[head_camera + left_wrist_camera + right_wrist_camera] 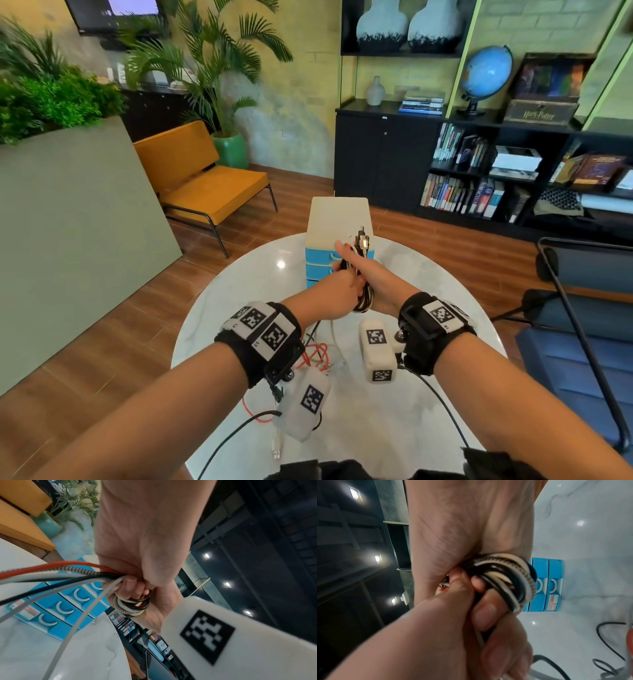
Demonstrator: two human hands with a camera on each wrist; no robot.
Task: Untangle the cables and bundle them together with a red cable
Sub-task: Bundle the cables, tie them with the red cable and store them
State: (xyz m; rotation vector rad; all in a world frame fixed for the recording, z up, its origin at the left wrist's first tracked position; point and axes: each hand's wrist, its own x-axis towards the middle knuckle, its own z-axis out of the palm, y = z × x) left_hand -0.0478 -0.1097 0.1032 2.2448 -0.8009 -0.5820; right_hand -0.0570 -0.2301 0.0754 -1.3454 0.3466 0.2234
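Observation:
Above the table, my right hand (358,265) grips a coiled cable bundle (365,298) of black, white and braided strands (506,574), with metal plugs (362,240) sticking up past its thumb. My left hand (337,294) meets it from the left, fingers (485,615) curled round the strands beside the coil. From the left hand (137,550) a red cable (51,566), a braided, a black and white cables run back toward me. More of the red cable (313,356) lies looped on the table under my left wrist. Both palms are hidden by the cables.
The round white marble table (376,428) carries a white-topped blue drawer unit (337,219) just beyond my hands. Loose cable ends (276,450) trail near the front edge. A dark chair (582,342) stands at the right and a yellow bench (205,185) on the far left.

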